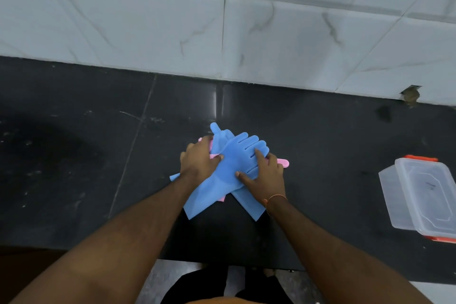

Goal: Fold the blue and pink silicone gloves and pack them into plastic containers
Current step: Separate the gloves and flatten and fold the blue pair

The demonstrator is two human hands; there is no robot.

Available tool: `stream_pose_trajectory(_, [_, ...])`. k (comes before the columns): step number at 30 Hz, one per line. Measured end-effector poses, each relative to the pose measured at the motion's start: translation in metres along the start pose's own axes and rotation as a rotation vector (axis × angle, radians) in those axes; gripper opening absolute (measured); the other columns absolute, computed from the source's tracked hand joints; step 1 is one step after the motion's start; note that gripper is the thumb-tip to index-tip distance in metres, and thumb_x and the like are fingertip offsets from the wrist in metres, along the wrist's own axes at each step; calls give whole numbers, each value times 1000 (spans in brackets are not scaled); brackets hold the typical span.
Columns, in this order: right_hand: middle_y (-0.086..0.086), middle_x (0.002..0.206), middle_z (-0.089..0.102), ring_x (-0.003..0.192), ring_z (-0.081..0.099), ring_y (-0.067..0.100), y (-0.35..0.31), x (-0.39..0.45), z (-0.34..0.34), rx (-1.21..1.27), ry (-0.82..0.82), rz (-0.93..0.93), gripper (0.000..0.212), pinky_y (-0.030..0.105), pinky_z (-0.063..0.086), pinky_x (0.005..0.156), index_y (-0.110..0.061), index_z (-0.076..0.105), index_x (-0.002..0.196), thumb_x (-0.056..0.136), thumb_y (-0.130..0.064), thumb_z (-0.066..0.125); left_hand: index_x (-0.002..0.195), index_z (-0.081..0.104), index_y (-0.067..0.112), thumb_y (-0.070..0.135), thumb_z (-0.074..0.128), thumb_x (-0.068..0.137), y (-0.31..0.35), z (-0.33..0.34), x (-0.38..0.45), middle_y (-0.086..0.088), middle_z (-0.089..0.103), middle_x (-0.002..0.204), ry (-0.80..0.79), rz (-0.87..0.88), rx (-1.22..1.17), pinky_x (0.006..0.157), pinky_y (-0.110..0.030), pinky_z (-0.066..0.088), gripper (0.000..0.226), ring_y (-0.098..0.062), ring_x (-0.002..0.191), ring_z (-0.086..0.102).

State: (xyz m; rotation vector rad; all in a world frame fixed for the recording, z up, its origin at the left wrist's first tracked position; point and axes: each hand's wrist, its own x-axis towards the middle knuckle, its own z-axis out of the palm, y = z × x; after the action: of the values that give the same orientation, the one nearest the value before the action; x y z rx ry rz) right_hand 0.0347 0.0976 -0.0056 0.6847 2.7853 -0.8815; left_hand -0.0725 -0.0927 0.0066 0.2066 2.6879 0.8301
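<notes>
Two blue silicone gloves lie crossed on the black countertop (pixel 320 136). The upper blue glove (pixel 222 180) points its fingers to the far right, and the lower blue glove (pixel 248 206) sticks a cuff out toward me. Pink glove (pixel 283 163) parts peek from beneath the pile at its right and far-left sides. My left hand (pixel 197 161) sits on the pile's left side, fingers curled over its edge and thumb on the upper blue glove. My right hand (pixel 265 176) presses flat on that glove's fingers and palm.
A clear plastic container (pixel 387 182) with orange clips stands on the counter at the right. A marbled tile wall (pixel 296 32) rises behind the counter. The counter's front edge runs just below the gloves, with floor beneath.
</notes>
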Motion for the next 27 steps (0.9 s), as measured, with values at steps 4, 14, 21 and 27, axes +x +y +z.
stream_pose_trajectory(4, [8, 162, 34, 141, 38, 33, -42, 1, 27, -25, -51, -61, 95, 51, 45, 112, -28, 28, 164, 87, -71, 66, 125, 56, 38, 57, 71, 88, -46, -33, 5, 13, 66, 112, 25, -68, 39, 98, -52, 44, 44, -29, 118, 62])
stream_pose_trajectory(14, [2, 157, 40, 137, 43, 30, -89, -16, 44, -139, 106, 35, 104, 54, 50, 98, -30, 15, 164, 83, -71, 66, 169, 25, 23, 61, 74, 86, -80, -50, -27, -7, 20, 175, 301, -76, 292, 115, -61, 33, 104, -32, 156, 27])
stream_pose_trajectory(21, [-3, 128, 61, 123, 54, 24, -104, -26, 39, 86, 80, 379, 44, 53, 40, 102, -32, 67, 123, 87, -56, 73, 152, 53, 20, 47, 58, 104, -61, -40, -43, -1, 63, 138, 91, 210, 501, 103, -43, 43, 55, -28, 127, 53])
stream_pose_trajectory(27, [-9, 89, 71, 91, 69, 16, -90, -31, 26, 654, 15, 165, 12, 25, 55, 77, -19, 69, 96, 92, -26, 78, 76, 59, 16, 30, 70, 93, -44, -41, -45, 6, 53, 71, 73, 367, 147, 68, -33, 38, 25, -15, 75, 52])
